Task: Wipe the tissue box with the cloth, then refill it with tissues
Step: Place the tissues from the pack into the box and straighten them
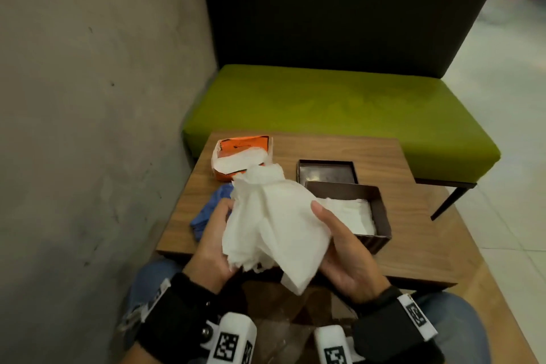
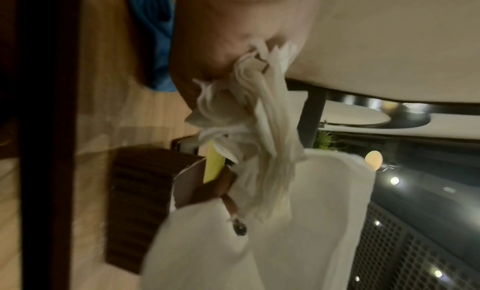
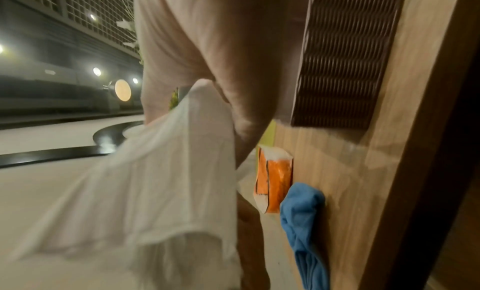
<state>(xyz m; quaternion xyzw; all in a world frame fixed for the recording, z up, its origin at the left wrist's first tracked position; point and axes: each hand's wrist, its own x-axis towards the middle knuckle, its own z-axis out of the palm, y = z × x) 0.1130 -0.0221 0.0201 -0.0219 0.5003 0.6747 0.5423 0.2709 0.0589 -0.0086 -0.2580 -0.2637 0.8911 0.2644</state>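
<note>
both hands hold a big bunch of white tissues [image 1: 277,221] up over the near edge of the wooden counter [image 1: 419,248]: the left hand [image 1: 211,248] has its fingers curled round the left side of the bunch, and the right hand [image 1: 344,251] holds the right side with its thumb on top. the brown tissue box [image 1: 376,216] sits open on the counter just to the right, with some white tissues lying inside, and its lid [image 1: 326,171] lies just behind it. the blue cloth [image 1: 206,216] lies crumpled on the counter behind the left hand, near an open orange tissue pack [image 1: 236,156].
</note>
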